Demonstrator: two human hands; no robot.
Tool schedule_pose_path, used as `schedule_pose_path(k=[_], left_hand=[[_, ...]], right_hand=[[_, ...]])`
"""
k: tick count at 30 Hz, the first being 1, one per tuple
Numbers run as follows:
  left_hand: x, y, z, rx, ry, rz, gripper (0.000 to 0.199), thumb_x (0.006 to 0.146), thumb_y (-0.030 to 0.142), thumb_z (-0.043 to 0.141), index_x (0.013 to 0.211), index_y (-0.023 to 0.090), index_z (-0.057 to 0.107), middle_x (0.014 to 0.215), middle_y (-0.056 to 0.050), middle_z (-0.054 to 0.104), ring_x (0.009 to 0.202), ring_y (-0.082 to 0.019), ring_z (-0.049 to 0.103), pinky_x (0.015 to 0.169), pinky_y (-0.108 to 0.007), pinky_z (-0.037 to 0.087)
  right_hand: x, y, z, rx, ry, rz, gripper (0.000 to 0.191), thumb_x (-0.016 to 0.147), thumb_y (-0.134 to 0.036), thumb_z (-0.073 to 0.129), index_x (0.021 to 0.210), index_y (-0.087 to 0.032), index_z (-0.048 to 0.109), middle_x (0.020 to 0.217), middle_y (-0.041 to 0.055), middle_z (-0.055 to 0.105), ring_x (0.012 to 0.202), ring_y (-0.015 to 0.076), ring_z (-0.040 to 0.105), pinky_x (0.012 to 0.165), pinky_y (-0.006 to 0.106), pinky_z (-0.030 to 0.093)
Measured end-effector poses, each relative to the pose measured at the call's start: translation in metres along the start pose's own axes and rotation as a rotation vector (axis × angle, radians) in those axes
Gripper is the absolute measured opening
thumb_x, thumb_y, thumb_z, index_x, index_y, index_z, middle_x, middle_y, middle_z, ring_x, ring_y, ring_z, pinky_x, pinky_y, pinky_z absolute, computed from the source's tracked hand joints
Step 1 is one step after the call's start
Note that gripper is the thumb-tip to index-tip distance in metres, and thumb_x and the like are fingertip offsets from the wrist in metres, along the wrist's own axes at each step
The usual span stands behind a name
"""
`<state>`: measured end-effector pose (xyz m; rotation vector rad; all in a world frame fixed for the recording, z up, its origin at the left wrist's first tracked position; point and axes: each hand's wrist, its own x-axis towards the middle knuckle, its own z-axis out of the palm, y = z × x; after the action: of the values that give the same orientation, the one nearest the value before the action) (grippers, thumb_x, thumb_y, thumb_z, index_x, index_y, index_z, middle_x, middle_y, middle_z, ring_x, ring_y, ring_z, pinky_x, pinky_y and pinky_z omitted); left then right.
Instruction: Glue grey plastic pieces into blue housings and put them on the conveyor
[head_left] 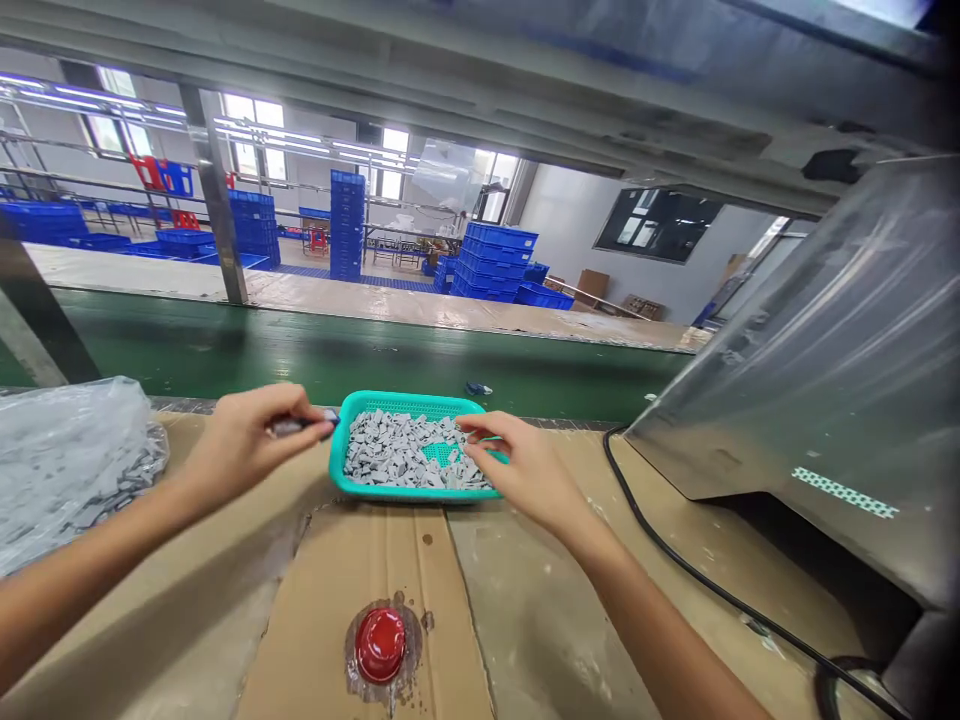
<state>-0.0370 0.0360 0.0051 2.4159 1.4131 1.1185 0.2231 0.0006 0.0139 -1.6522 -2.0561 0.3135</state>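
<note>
A teal plastic basket (411, 493) holds many small grey pieces (390, 450), with part of its perforated floor showing through. My left hand (251, 430) is at the basket's left rim, its thumb and forefinger pinched on a small dark piece (330, 418) whose kind I cannot make out. Something dark also shows within the curled fingers. Over the basket's right side is my right hand (517, 465), thumb and fingertips a little apart, close to the grey pieces. Nothing can be made out between them.
A red cup-shaped dish (380, 645) sits in a wet patch on cardboard (322, 620). At left lies a clear bag (75, 460) of grey pieces. A green conveyor belt (375, 345) carries a small dark item (478, 389). A black cable (675, 560) runs beside a metal housing (810, 380).
</note>
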Motion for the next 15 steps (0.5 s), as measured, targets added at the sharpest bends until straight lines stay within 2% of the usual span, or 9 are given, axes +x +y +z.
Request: schedule_pose_path(k=[2, 4, 6, 8, 11, 13, 15], left_hand=[[0.029, -0.033, 0.009, 0.088, -0.038, -0.051, 0.017, 0.071, 0.039, 0.050, 0.073, 0.022, 0.054, 0.079, -0.001, 0.063, 0.071, -0.017, 0.057, 0.062, -0.024, 0.040], [0.051, -0.066, 0.019, 0.202, -0.117, -0.108, 0.020, 0.071, 0.035, 0.049, 0.085, 0.021, 0.052, 0.080, -0.003, 0.063, 0.073, -0.019, 0.057, 0.063, -0.024, 0.041], [0.068, -0.091, 0.028, 0.328, -0.181, -0.199, 0.030, 0.072, 0.031, 0.046, 0.100, 0.019, 0.048, 0.087, -0.006, 0.063, 0.080, -0.021, 0.057, 0.068, -0.026, 0.041], [0.082, -0.105, 0.034, 0.419, -0.249, -0.293, 0.041, 0.073, 0.027, 0.044, 0.112, 0.016, 0.040, 0.095, -0.009, 0.062, 0.088, -0.023, 0.056, 0.074, -0.028, 0.040], [0.109, -0.100, 0.043, 0.474, -0.349, -0.377, 0.061, 0.069, 0.026, 0.052, 0.123, 0.007, 0.030, 0.100, -0.018, 0.059, 0.093, -0.030, 0.055, 0.074, -0.034, 0.042], [0.132, -0.082, 0.055, 0.489, -0.398, -0.396, 0.073, 0.064, 0.027, 0.059, 0.126, 0.004, 0.026, 0.105, -0.025, 0.054, 0.094, -0.035, 0.054, 0.072, -0.039, 0.042], [0.154, -0.054, 0.074, 0.483, -0.426, -0.365, 0.075, 0.065, 0.025, 0.060, 0.128, 0.009, 0.024, 0.115, -0.025, 0.047, 0.101, -0.035, 0.050, 0.077, -0.041, 0.040]], right_hand=[[0.025, 0.013, 0.005, -0.108, -0.087, 0.033, 0.030, 0.071, -0.004, 0.054, 0.099, -0.011, 0.059, 0.097, 0.0109, 0.060, 0.088, 0.0206, 0.057, 0.082, 0.034, 0.045], [0.040, 0.019, 0.017, -0.166, -0.165, 0.049, 0.021, 0.070, -0.003, 0.057, 0.089, -0.011, 0.063, 0.092, 0.0109, 0.062, 0.092, 0.0220, 0.055, 0.083, 0.032, 0.043], [0.045, 0.021, 0.030, -0.214, -0.222, 0.083, 0.015, 0.077, -0.015, 0.055, 0.091, -0.012, 0.060, 0.095, 0.0096, 0.059, 0.089, 0.0188, 0.056, 0.078, 0.032, 0.045], [0.046, 0.023, 0.040, -0.247, -0.256, 0.119, 0.022, 0.082, -0.025, 0.049, 0.101, -0.013, 0.054, 0.102, 0.0076, 0.056, 0.088, 0.0164, 0.055, 0.075, 0.034, 0.047], [0.045, 0.028, 0.047, -0.268, -0.277, 0.154, 0.027, 0.083, -0.027, 0.048, 0.106, -0.013, 0.050, 0.105, 0.0078, 0.053, 0.088, 0.0168, 0.055, 0.074, 0.035, 0.047], [0.045, 0.031, 0.047, -0.278, -0.279, 0.164, 0.026, 0.083, -0.028, 0.048, 0.104, -0.013, 0.051, 0.103, 0.0070, 0.054, 0.087, 0.0162, 0.055, 0.073, 0.035, 0.047], [0.045, 0.033, 0.047, -0.287, -0.267, 0.163, 0.018, 0.082, -0.024, 0.050, 0.094, -0.012, 0.056, 0.095, 0.0059, 0.058, 0.084, 0.0153, 0.056, 0.072, 0.033, 0.047]])
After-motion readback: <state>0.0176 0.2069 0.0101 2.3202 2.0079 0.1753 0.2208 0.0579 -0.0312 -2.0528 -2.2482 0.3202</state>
